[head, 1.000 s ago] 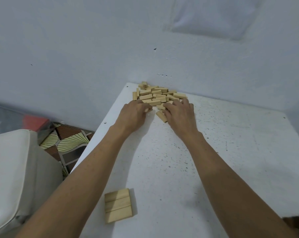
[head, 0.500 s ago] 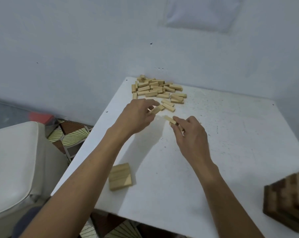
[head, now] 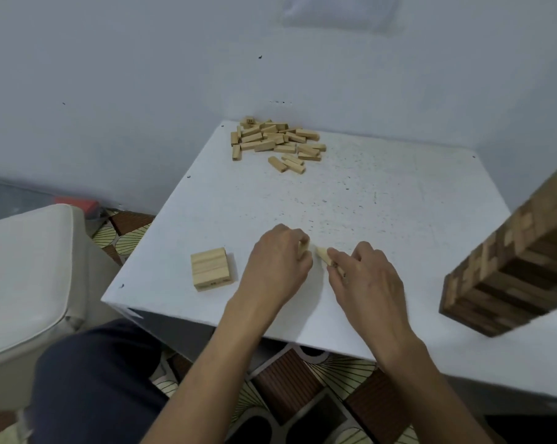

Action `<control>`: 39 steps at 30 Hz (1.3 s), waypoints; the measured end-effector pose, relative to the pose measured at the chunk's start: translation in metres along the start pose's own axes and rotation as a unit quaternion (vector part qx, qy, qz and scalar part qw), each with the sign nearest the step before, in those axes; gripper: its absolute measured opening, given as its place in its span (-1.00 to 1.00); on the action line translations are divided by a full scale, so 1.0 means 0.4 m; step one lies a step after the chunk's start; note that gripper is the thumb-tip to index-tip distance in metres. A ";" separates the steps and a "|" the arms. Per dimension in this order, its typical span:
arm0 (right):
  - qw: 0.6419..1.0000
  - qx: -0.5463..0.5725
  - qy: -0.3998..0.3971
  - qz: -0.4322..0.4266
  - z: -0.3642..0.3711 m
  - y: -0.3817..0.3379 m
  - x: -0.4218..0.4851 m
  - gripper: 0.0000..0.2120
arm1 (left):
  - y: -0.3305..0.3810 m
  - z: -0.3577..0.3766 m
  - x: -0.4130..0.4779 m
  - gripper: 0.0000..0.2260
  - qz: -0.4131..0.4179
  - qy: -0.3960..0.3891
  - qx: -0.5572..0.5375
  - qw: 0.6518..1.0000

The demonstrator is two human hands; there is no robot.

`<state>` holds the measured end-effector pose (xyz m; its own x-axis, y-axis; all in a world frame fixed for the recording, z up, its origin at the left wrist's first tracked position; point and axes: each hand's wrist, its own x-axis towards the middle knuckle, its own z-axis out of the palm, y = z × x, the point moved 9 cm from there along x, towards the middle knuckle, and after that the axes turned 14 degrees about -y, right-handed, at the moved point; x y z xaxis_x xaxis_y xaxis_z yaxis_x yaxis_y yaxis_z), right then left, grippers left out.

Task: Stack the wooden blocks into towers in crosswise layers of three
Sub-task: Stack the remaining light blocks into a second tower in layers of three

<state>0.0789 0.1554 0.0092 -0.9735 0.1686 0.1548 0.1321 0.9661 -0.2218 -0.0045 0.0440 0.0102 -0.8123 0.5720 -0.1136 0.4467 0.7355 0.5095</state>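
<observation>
The left grip point(head: 277, 261) is curling its fingers round what seems to be a pale block point(head: 303, 246), mostly hidden, and the right grip point(head: 363, 277) is pinching a second block point(head: 323, 255) by one end. The 2 blocks are nearly meeting over the white bench point(head: 382, 200). Just to the left, a flat layer of 3 blocks point(head: 210, 272) is lying near the front edge. The loose pile point(head: 277, 142) is sitting at the far corner, and a darker tower point(head: 511, 267) is standing at the right.

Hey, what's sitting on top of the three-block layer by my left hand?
Nothing: the top of the three-block layer is bare wood. Its underside, against the table, is covered.
</observation>
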 end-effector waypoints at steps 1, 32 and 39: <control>1.000 0.004 -0.012 -0.005 0.003 0.002 -0.008 -0.76 | -0.002 0.014 -0.009 -0.78 0.002 0.000 -0.010 1.000; 0.985 0.150 -0.061 0.061 -0.014 0.108 -0.009 -0.90 | 0.011 0.086 -0.011 -0.60 0.084 -0.089 0.053 0.991; 0.975 0.200 -0.088 0.035 -0.004 0.098 -0.007 -0.88 | 0.013 0.084 -0.005 -0.54 0.090 -0.080 0.038 0.992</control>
<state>0.0869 0.1932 0.0016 -0.9862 0.1617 -0.0348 0.1509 0.7935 -0.5896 0.0121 0.0590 -0.0158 -0.6494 0.7426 -0.1640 0.6107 0.6377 0.4695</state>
